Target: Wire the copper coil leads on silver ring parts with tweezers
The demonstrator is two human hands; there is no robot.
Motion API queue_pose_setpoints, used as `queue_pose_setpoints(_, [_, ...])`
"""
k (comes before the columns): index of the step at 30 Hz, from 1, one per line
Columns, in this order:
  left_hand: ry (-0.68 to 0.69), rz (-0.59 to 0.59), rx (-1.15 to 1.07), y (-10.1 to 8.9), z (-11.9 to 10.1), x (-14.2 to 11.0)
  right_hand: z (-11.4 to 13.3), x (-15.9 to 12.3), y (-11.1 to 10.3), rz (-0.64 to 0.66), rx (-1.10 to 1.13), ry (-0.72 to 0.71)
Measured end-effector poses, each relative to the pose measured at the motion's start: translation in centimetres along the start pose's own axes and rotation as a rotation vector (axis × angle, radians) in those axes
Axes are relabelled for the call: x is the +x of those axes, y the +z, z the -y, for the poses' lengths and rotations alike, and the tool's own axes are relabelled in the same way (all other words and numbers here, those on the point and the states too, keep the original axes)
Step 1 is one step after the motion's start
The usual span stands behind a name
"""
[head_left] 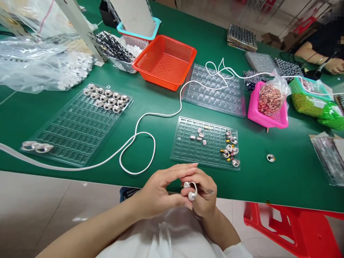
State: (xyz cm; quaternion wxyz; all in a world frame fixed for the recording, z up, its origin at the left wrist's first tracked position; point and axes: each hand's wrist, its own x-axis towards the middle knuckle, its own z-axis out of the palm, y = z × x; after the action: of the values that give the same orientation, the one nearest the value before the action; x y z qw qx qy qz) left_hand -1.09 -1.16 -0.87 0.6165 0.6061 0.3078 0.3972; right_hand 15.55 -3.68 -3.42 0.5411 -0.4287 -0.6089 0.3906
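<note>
Just in front of the table edge, my right hand (205, 191) is closed on a white C-shaped clip-on earphone (196, 190) with a rounded knob at each end. My left hand (163, 190) is beside it, its fingers stretched out and its thumb apart. The left fingertips meet the right fingers, and the left thumb tip lies close below the lower knob; whether it touches cannot be told. Beyond my hands lies a clear plastic tray (185, 152) with small pale pieces in the middle and several earphone parts with yellow bits (230, 147) along its right side.
A long clear tray (72, 134) at left carries silvery earphones (107, 99). A white cable (154, 143) loops across the green table. Farther back are an orange basket (166, 61), another clear tray (215, 93) and a pink basket (268, 120). One loose part (271, 157) lies right. A co-worker's arm (309, 53) shows.
</note>
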Motion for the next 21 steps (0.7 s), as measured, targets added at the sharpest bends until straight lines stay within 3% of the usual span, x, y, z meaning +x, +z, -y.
queue_pose_setpoints(4, [0.106,-0.031,0.020,0.9,-0.3,-0.5,0.7,0.1,0.2,-0.012,-0.081,-0.130])
queue_pose_setpoints(8, [0.168,-0.094,0.038,1.1,-0.6,-0.8,1.3,0.4,0.5,-0.016,-0.102,-0.165])
queue_pose_setpoints(15, [0.144,-0.116,0.076,0.4,-0.7,-0.8,1.4,0.9,1.0,0.001,-0.121,-0.131])
queue_pose_setpoints(21, [0.124,-0.072,0.286,-0.2,-0.7,-1.1,0.9,1.5,0.0,0.078,-0.210,-0.143])
